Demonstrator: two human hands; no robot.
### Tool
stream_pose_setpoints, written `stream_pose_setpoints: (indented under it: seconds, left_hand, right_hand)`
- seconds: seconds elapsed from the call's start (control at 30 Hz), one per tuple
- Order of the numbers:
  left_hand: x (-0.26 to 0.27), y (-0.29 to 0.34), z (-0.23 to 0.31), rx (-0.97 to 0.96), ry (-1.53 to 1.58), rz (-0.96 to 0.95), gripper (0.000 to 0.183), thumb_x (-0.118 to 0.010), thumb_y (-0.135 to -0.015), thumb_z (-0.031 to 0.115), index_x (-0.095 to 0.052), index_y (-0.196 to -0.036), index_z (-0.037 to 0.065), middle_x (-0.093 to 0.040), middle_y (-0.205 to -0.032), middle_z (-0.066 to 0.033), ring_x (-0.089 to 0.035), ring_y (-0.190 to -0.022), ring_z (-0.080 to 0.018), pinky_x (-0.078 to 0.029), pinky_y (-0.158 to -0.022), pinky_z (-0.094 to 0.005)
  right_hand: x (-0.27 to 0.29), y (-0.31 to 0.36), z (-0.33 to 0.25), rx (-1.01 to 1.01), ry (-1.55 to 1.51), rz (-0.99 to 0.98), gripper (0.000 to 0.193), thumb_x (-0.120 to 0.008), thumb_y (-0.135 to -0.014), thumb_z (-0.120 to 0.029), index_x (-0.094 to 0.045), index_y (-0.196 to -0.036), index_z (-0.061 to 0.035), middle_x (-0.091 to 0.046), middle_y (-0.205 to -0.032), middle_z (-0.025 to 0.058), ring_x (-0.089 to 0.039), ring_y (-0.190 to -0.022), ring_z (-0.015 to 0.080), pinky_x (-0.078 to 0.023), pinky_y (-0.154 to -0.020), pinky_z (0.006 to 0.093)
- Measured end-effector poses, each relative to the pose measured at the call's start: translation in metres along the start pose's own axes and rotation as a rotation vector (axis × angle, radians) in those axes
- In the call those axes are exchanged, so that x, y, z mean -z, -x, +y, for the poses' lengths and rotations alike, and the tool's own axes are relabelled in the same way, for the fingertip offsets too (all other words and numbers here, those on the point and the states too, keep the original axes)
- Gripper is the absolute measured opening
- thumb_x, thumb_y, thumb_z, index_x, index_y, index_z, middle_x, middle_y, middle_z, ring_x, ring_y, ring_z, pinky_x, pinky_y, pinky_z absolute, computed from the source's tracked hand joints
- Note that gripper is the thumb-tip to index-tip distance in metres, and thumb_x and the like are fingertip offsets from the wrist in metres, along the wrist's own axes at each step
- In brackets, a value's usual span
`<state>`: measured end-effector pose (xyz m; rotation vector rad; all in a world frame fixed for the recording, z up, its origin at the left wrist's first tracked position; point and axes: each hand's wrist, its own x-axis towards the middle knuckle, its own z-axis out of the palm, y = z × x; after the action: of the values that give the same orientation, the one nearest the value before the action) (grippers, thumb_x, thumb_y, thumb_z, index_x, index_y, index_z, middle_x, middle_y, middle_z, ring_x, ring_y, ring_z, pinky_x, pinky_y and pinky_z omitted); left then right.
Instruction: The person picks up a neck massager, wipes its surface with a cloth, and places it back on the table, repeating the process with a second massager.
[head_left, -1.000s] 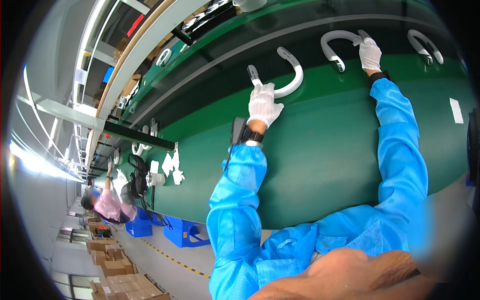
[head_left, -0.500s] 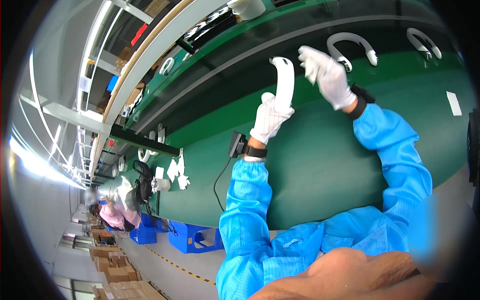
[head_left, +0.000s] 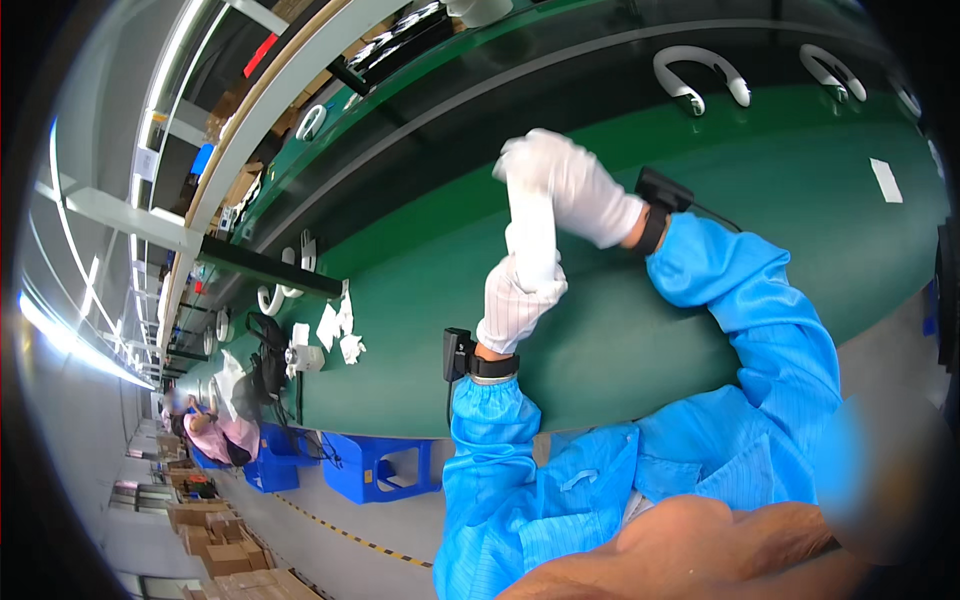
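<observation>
Above the green work surface (head_left: 620,340) I hold a white curved neckband device (head_left: 533,232) on end. My left hand (head_left: 516,305), in a white striped glove, is closed around its lower end. My right hand (head_left: 580,188), also gloved in white, has its fingers folded over the upper end and hides it. The right fingers are slightly smeared by motion. Both wrists wear black straps with small black boxes.
Two white U-shaped neckbands (head_left: 708,52) (head_left: 822,58) lie on the dark conveyor strip at the far right. A white paper slip (head_left: 885,180) rests on the right. White scraps (head_left: 340,325) and a black bag (head_left: 268,355) are left. Blue stools (head_left: 375,468) stand below; a person in pink (head_left: 215,435) sits beyond.
My right hand has moved left and down onto the upper end of the neckband device, from apart before. My left hand has lowered slightly with the device.
</observation>
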<state>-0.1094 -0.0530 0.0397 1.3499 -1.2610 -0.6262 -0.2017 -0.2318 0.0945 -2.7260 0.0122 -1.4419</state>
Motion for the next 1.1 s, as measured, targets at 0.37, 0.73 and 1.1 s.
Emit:
stream_pose_setpoints:
  seconds: [0.37,0.73,1.1]
  left_hand:
    - [0.013,0.031,-0.024,-0.219,-0.375,0.019,0.030,-0.082,-0.072,0.023,-0.068,-0.094,0.009,-0.070,-0.094,-0.0069,-0.067,-0.084,-0.0269,-0.055,-0.077,-0.0379]
    - [0.000,0.028,-0.014,0.001,-0.264,-0.060,0.059,-0.084,-0.067,0.017,-0.059,-0.119,0.001,-0.069,-0.092,-0.0160,-0.069,-0.080,-0.0284,-0.055,-0.075,-0.0364]
    - [-0.027,0.029,-0.009,-0.228,-0.627,0.573,0.060,-0.080,-0.071,0.017,-0.056,-0.124,0.002,-0.065,-0.111,-0.0184,-0.066,-0.095,-0.0373,-0.053,-0.085,-0.0405]
  right_hand:
    - [0.002,0.026,-0.054,0.554,-0.173,0.006,0.032,-0.071,-0.073,-0.020,-0.061,-0.103,-0.0169,-0.061,-0.108,0.0035,-0.062,-0.105,0.0252,-0.050,-0.095,0.0473]
    - [-0.003,0.029,0.026,0.078,0.083,0.281,0.036,-0.074,-0.073,-0.013,-0.064,-0.108,-0.0111,-0.069,-0.108,0.0081,-0.066,-0.104,0.0294,-0.052,-0.096,0.0432]
    - [0.020,0.009,-0.041,0.264,0.099,-0.115,0.029,-0.068,-0.068,-0.020,-0.066,-0.095,-0.0122,-0.065,-0.100,0.0025,-0.062,-0.102,0.0218,-0.057,-0.077,0.0379]
